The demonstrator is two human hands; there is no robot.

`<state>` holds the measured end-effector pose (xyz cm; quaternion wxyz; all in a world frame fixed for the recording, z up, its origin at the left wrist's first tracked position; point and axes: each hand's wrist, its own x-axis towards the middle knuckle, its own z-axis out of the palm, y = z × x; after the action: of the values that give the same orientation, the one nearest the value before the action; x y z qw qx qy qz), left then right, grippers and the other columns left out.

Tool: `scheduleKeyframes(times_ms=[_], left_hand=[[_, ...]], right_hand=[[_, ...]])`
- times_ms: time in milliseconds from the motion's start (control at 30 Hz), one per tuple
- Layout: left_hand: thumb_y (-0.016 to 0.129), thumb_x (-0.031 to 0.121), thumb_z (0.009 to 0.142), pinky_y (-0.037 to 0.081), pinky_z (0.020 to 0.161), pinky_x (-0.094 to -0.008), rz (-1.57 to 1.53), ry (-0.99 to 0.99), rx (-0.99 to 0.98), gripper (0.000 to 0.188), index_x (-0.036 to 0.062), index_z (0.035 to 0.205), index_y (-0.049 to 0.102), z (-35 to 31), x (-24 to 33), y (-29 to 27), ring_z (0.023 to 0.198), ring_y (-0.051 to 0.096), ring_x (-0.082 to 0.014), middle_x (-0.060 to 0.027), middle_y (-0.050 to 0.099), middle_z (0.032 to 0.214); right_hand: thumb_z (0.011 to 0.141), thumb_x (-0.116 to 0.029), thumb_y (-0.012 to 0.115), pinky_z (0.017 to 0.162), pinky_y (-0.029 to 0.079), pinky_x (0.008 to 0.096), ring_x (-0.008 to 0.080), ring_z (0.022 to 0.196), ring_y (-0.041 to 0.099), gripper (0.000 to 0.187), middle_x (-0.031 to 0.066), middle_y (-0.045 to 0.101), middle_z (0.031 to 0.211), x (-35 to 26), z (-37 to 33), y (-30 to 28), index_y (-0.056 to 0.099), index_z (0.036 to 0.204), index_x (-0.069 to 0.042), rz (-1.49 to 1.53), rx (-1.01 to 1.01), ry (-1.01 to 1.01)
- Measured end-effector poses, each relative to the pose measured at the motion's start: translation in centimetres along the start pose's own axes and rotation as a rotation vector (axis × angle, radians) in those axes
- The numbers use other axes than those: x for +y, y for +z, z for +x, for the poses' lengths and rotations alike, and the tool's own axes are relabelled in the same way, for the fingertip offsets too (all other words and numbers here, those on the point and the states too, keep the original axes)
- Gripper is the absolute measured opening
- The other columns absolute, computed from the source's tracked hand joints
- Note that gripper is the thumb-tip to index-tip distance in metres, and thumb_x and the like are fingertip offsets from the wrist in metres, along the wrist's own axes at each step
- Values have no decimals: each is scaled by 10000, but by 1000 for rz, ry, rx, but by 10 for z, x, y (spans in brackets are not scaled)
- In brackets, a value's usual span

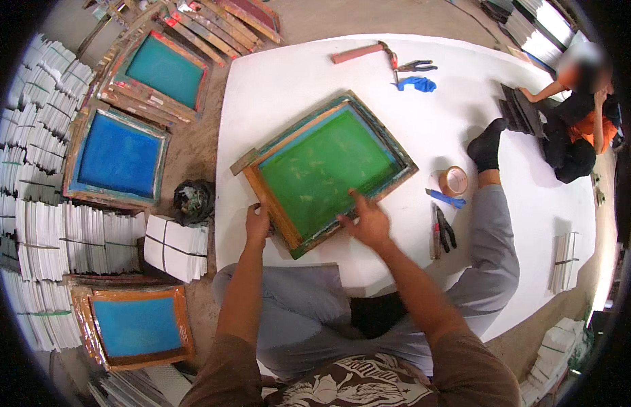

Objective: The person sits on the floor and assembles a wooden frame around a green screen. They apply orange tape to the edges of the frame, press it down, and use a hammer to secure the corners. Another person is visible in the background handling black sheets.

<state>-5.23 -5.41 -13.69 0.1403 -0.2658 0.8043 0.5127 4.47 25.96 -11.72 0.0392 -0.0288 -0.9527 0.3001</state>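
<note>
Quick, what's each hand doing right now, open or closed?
Left hand: at the left rail of the green-meshed screen-printing frame; grip cannot be told.
Right hand: open, fingers spread at its near edge.

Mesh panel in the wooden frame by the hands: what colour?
The mesh panel is mostly green, with paler patches; the head view shows it best.

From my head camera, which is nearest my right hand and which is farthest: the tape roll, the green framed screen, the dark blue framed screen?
From your right hand:
1. Green framed screen: right at your fingers.
2. Tape roll: to the hand's right.
3. Dark blue framed screen: far left, off the white surface.
</note>
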Motion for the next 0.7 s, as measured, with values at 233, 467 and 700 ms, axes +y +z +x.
scheduleKeyframes(times_ms=[233, 467, 700], left_hand=[[530, 530, 1044, 566, 773, -411, 340, 276, 105, 585, 72, 1407, 549, 15, -21, 2, 882, 701, -308, -231, 706, 1119], [537, 442, 1058, 503, 968, -410, 131, 384, 1, 535, 83, 1453, 578, 28, -4, 12, 1067, 677, -354, -232, 707, 1164], [557, 454, 1025, 522, 938, -469, 607, 675, 243, 578, 14, 1400, 588, 30, 36, 15, 1059, 647, -397, -234, 636, 1197]], right_hand=[[696, -444, 891, 1104, 418, 516, 367, 1271, 569, 829, 165, 648, 1283, 50, 41, -61, 546, 1377, -123, -206, -227, -150], [659, -304, 945, 1096, 395, 474, 350, 1177, 594, 907, 138, 680, 1147, 46, 16, -32, 479, 1410, -98, -91, 0, 33], [690, -486, 895, 1113, 378, 515, 407, 1207, 562, 960, 193, 634, 1266, 46, -4, -25, 469, 1436, -57, -36, -41, 64]])
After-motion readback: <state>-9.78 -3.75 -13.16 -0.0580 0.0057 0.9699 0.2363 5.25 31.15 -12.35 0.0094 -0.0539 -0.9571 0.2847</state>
